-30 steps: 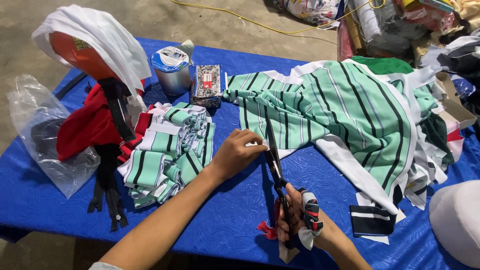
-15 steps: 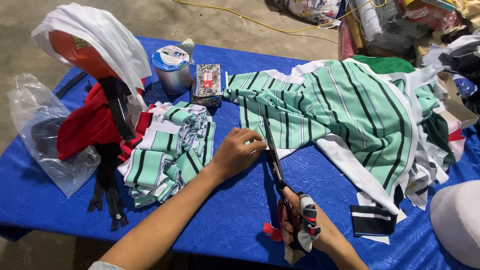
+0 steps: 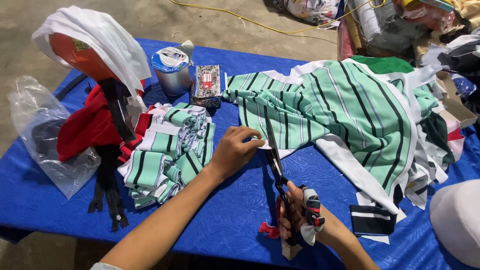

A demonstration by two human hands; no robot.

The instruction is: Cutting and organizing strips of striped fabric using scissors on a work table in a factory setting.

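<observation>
Little had changed since the moment before: the left hand still pinched the edge of the striped cloth on the blue table, and the right hand stayed closed around the scissors, blades into the cloth. The scissor handles were hidden by fingers and wrapping. A pile of cut pieces lay just left.

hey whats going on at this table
A person is cutting green striped fabric with scissors on a blue table. The right hand works the cloth-wrapped handles, while the left hand pinches the fabric edge by the blades. A stack of cut striped pieces lies to the left, beside red cloth and black zippers.
</observation>
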